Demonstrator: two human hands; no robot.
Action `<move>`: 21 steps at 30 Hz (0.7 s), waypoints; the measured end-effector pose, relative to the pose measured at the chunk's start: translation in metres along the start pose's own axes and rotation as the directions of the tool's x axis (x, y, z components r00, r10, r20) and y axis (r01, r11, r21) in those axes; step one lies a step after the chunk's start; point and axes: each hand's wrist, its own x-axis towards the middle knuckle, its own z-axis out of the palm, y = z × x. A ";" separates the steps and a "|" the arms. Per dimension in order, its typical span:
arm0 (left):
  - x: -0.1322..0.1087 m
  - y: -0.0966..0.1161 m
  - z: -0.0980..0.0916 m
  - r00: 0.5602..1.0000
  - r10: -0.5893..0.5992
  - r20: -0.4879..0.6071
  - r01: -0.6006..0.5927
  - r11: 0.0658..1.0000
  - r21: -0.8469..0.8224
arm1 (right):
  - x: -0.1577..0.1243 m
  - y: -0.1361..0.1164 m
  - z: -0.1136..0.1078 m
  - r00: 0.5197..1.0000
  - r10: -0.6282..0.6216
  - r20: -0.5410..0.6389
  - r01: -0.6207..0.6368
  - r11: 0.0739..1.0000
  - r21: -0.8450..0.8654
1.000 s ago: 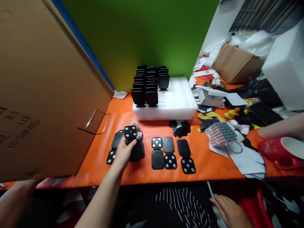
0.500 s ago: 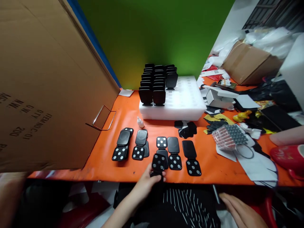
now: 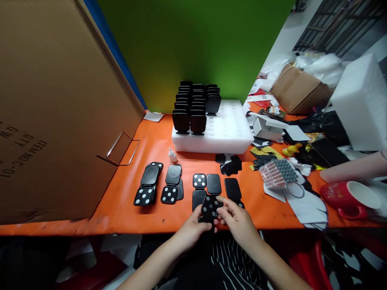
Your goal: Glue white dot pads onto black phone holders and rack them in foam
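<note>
My left hand [image 3: 193, 228] and my right hand [image 3: 238, 219] together hold a black hinged part [image 3: 209, 207] with white dots on its square face, just above the orange table's [image 3: 127, 205] near edge. More of these black parts lie flat in a row behind it: two stacks at the left [image 3: 145, 187] [image 3: 172, 185] and several in the middle [image 3: 207, 183]. A white foam tray [image 3: 229, 133] further back carries rows of upright black parts [image 3: 193, 106].
A big cardboard box [image 3: 54, 112] with a wire handle stands at the left. A small white bottle [image 3: 172, 155] sits before the tray. Right side: a bag of small round pieces [image 3: 276, 173], a red cup [image 3: 352, 199], another person's arm [image 3: 353, 169], boxes and scraps.
My left hand carried a dotted black part from the left stack to the table's near edge. My right hand rose from my lap and joined it on the part.
</note>
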 end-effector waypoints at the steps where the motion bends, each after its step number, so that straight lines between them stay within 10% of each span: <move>1: 0.000 -0.001 -0.001 1.000 -0.005 0.005 0.005 1.000 0.007 | 0.000 0.000 0.001 0.999 0.036 0.009 -0.036 0.999 0.029; 21: 0.007 -0.008 -0.002 0.995 0.060 0.084 -0.081 0.957 0.279 | 0.005 -0.003 0.002 0.999 -0.036 0.020 0.040 0.938 -0.345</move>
